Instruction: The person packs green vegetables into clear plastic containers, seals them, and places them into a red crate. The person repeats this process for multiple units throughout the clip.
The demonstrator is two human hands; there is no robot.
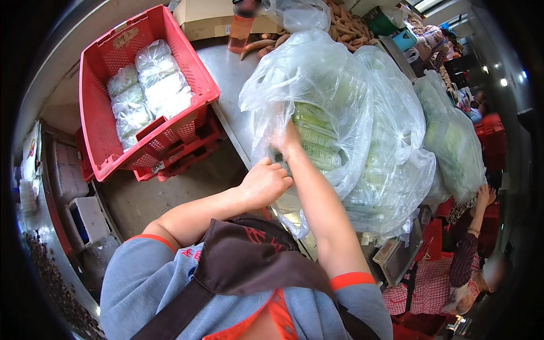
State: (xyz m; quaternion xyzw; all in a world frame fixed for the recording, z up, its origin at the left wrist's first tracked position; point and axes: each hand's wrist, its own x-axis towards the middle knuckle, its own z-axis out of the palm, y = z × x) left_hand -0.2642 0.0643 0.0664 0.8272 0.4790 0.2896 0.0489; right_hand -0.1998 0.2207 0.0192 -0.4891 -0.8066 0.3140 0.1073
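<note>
A large clear plastic bag stands in front of me, its mouth spread, with several stacked clear plastic boxes of green produce showing inside. My right hand reaches into the mouth beside the boxes; film covers its fingers, so its grip cannot be told. My left hand, its fingers curled, is at the near left edge of the bag, close to my right forearm. Whether it pinches the film is unclear. To the left, a red plastic crate holds several white, film-wrapped bags of packs.
More filled bags stand at the right, near a metal scale. Behind are a cardboard box, a bottle of reddish liquid and a heap of sweet potatoes. Another person touches a bag at far right.
</note>
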